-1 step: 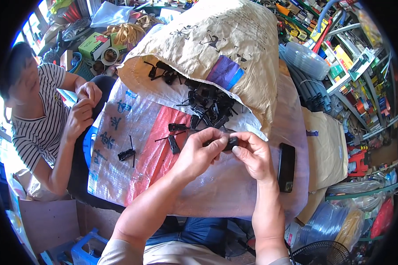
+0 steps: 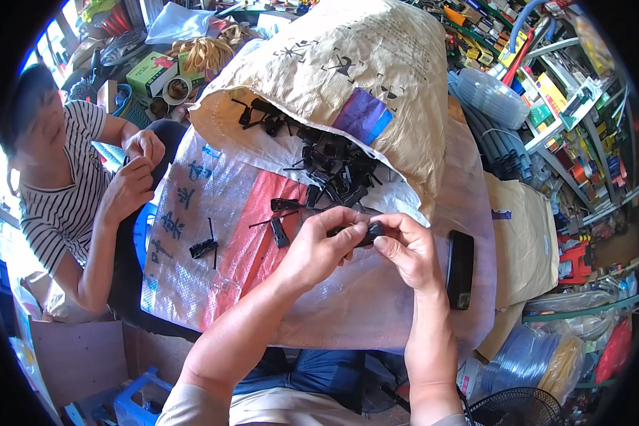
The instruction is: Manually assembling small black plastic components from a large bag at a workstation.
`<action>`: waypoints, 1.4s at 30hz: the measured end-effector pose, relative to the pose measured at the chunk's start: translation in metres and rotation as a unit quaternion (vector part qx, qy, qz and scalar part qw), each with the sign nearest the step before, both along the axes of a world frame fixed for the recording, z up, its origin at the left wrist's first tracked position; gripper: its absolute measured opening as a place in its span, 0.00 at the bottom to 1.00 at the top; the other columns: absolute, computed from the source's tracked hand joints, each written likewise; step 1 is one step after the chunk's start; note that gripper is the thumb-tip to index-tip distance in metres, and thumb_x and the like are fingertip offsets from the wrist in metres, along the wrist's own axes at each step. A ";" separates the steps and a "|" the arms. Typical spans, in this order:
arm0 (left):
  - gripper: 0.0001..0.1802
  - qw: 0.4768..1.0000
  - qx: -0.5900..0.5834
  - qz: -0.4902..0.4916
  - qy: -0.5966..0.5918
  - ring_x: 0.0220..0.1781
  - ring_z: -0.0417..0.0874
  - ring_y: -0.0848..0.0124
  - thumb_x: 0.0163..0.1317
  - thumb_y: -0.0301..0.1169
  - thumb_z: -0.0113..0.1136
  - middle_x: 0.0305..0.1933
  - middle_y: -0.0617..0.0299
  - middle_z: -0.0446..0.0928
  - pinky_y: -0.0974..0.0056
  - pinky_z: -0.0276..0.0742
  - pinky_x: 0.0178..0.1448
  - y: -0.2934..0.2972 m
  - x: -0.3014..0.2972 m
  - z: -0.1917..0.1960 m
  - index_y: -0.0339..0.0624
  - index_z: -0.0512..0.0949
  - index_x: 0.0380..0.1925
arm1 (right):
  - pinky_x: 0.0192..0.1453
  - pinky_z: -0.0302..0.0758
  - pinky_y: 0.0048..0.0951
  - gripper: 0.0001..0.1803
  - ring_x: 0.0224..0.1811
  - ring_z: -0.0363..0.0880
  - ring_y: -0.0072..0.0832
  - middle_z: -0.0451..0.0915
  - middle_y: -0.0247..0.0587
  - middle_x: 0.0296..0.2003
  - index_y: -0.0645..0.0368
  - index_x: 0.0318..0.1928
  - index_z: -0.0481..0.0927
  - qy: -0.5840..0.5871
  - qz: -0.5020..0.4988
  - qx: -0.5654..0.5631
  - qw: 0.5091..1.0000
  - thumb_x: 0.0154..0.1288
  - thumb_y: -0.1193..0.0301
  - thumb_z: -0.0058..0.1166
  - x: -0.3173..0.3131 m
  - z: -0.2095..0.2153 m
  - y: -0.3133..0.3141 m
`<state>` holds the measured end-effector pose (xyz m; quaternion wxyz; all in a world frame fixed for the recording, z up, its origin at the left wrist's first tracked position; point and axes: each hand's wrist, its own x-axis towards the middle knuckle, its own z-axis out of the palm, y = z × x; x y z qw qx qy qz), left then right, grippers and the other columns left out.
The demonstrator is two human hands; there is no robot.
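Left hand [image 2: 318, 250] and right hand [image 2: 410, 248] both pinching one small black plastic clip [image 2: 362, 233] at centre, over woven sheet [image 2: 213, 234]; clip pile [image 2: 326, 167] spilling from paper sack [image 2: 362, 71] at 12 o'clock.

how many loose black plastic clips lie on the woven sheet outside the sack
3: one black plastic clip toward the left, one left of the left hand, one just below the paper sack. More may be hidden.
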<state>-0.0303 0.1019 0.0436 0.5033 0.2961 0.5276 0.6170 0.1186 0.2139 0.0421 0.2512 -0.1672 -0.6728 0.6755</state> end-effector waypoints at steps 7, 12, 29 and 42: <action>0.14 0.967 0.069 -0.056 0.239 0.37 0.71 0.82 0.65 0.32 0.61 0.35 0.67 0.76 0.70 0.72 0.41 -0.002 0.005 -0.005 0.34 0.77 0.46 | 0.22 0.63 0.16 0.11 0.20 0.67 0.11 0.75 0.27 0.22 0.62 0.34 0.78 -0.067 -0.024 0.085 0.994 0.65 0.66 0.61 0.011 -0.006 0.010; 0.19 0.980 0.011 -0.125 0.152 0.37 0.72 0.80 0.65 0.34 0.62 0.34 0.66 0.76 0.69 0.72 0.41 -0.005 -0.002 0.009 0.35 0.77 0.51 | 0.23 0.63 0.16 0.13 0.20 0.67 0.11 0.74 0.26 0.21 0.61 0.33 0.79 -0.049 0.032 0.043 0.997 0.64 0.63 0.62 0.017 -0.002 0.011; 0.17 0.915 0.075 -0.056 0.393 0.35 0.82 0.48 0.54 0.31 0.60 0.34 0.42 0.78 0.57 0.78 0.40 0.000 0.002 -0.013 0.35 0.76 0.43 | 0.24 0.68 0.18 0.06 0.20 0.71 0.14 0.76 0.28 0.23 0.62 0.37 0.80 -0.117 0.090 0.062 0.987 0.68 0.73 0.53 0.015 -0.003 0.012; 0.15 0.927 0.143 0.037 -0.344 0.39 0.84 0.59 0.63 0.37 0.53 0.39 0.55 0.79 0.63 0.75 0.28 -0.003 -0.054 -0.014 0.46 0.72 0.48 | 0.29 0.74 0.31 0.21 0.24 0.78 0.26 0.79 0.44 0.22 0.64 0.44 0.77 -0.287 -0.151 0.322 0.889 0.59 0.60 0.65 -0.051 -0.010 0.027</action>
